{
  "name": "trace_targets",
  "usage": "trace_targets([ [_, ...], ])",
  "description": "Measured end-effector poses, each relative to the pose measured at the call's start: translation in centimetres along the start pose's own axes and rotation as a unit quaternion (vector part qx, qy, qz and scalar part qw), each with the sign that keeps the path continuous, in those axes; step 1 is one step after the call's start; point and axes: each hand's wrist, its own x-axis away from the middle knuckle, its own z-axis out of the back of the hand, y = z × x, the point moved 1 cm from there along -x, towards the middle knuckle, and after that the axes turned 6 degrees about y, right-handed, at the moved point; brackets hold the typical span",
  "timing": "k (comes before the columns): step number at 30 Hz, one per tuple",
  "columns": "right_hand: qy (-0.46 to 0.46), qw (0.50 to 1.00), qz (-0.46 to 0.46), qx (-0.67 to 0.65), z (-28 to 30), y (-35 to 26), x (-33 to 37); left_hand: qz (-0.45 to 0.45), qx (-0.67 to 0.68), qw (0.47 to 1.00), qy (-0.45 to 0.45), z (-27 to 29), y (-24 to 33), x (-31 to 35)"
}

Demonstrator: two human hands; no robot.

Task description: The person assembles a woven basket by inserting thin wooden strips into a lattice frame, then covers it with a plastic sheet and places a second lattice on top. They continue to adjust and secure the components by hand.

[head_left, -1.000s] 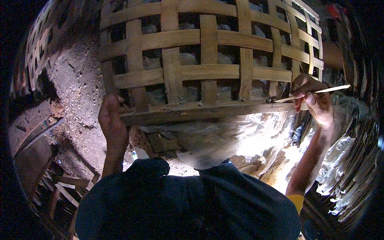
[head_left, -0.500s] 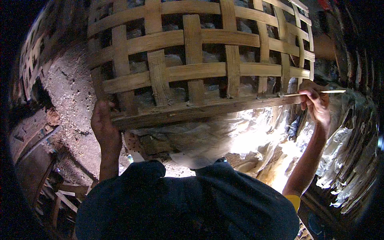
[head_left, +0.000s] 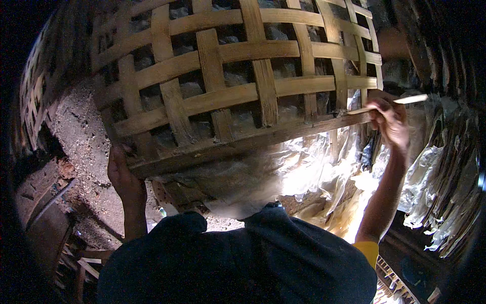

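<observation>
A lattice panel [head_left: 263, 76] woven from flat bamboo strips is held up in front of me, tilted so that its right end is higher. Along its lower edge runs a straight wooden bar [head_left: 243, 144]. At the bar's lower left end my left hand [head_left: 123, 169] grips the corner, its fingers partly hidden in shadow. My right hand [head_left: 389, 119] is closed at the bar's right end. Pinched in it is a thin pale bamboo strip [head_left: 415, 99], jutting out to the right; its other end lies against the bar. Whether this hand also grips the panel is unclear.
Crumpled clear plastic sheeting [head_left: 314, 167] hangs brightly lit below the panel, with more ragged plastic [head_left: 430, 177] at the right. Rough earthen ground [head_left: 78, 137] lies at the left, beside wooden boards [head_left: 43, 177]. Another woven panel [head_left: 33, 106] stands at far left.
The panel has shifted left and tilted, its left end dropping and its right end rising. Both hands moved with it. The pale strip in my right hand now points slightly upward.
</observation>
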Motion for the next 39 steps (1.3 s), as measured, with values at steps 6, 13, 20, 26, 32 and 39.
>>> trace_targets([
  [6, 0.121, 0.979, 0.006, -0.163, 7.2, 2.9, 2.8, -0.013, 0.022, 0.999, -0.019, 0.2, -0.8, -0.4],
  [13, -0.050, 0.992, 0.059, -0.103, -4.0, -2.6, 0.7, -0.004, -0.001, 1.000, -0.008, 0.8, -0.9, -0.1],
  [20, 0.192, 0.980, 0.006, -0.048, 8.7, 2.9, 3.6, -0.050, -0.036, 0.998, -0.032, 0.2, -0.2, -0.5],
  [26, 0.116, 0.987, 0.042, -0.107, 0.3, -1.4, 2.4, -0.021, -0.049, 0.998, -0.028, 1.2, -0.6, -0.8],
  [32, 0.118, 0.987, -0.054, -0.099, 0.4, 0.3, 0.7, -0.008, 0.018, 1.000, -0.011, 0.4, -0.7, -0.4],
  [39, 0.159, 0.984, -0.063, 0.041, 10.3, 6.0, 1.0, -0.030, -0.011, 0.999, -0.030, 0.3, -0.2, -0.5],
])
